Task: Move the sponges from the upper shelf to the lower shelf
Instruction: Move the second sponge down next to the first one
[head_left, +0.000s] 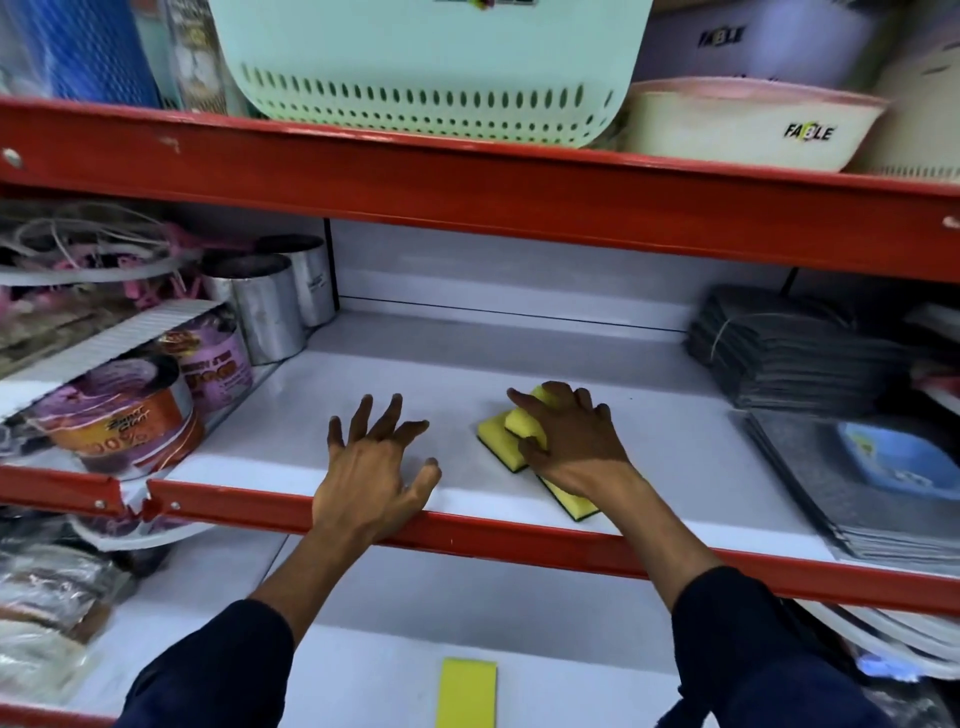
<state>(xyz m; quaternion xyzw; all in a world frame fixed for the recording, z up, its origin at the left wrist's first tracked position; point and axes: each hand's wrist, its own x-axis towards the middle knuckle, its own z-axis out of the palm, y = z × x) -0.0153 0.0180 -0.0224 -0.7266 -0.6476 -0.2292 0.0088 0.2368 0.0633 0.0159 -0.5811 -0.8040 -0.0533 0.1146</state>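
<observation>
On the white upper shelf (467, 364) lie yellow sponges with dark green undersides. One flat sponge (496, 439) sits at centre right, another (569, 499) reaches the shelf's red front edge. My right hand (569, 441) lies over them, fingers closed around a third yellow sponge (524, 423) raised on top. My left hand (374, 462) hovers over the shelf to the left, fingers spread, holding nothing. A single yellow sponge (467, 691) lies on the lower shelf (545, 613), near the bottom of the view.
Steel tins (270, 306) and purple-labelled packs (130, 410) crowd the shelf's left side. A stack of dark cloths (795, 353) and grey trays (857, 493) fill the right. The red beam (467, 192) above carries a mint basket (426, 67).
</observation>
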